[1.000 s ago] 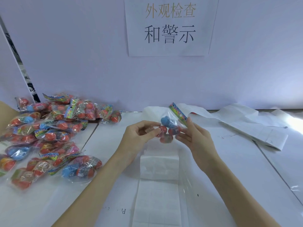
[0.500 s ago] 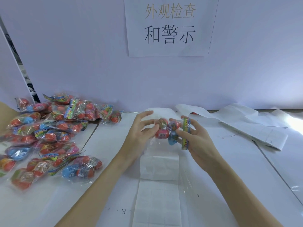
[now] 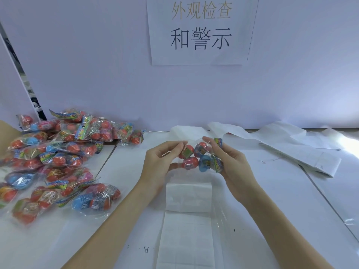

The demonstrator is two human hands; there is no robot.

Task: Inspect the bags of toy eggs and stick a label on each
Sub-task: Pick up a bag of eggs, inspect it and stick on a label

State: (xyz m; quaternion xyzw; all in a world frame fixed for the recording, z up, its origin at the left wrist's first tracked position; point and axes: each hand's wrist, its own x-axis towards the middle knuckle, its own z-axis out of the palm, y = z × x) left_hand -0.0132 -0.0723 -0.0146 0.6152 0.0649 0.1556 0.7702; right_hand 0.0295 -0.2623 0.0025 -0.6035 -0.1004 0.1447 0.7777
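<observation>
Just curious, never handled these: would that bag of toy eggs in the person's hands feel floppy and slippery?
Probably floppy: the held bag is thin clear film, crinkled around loose round eggs. Likely slick, since the film looks glossy. Both the left hand and right hand grip it.

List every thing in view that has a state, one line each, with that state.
held bag of toy eggs: lifted off the table, gripped by both hands
left hand: closed on the bag's left side
right hand: closed on the bag's right side
pile of bags: heaped on the table, untouched
label sheet: flat on the table
wall sign: stuck to the wall
</observation>
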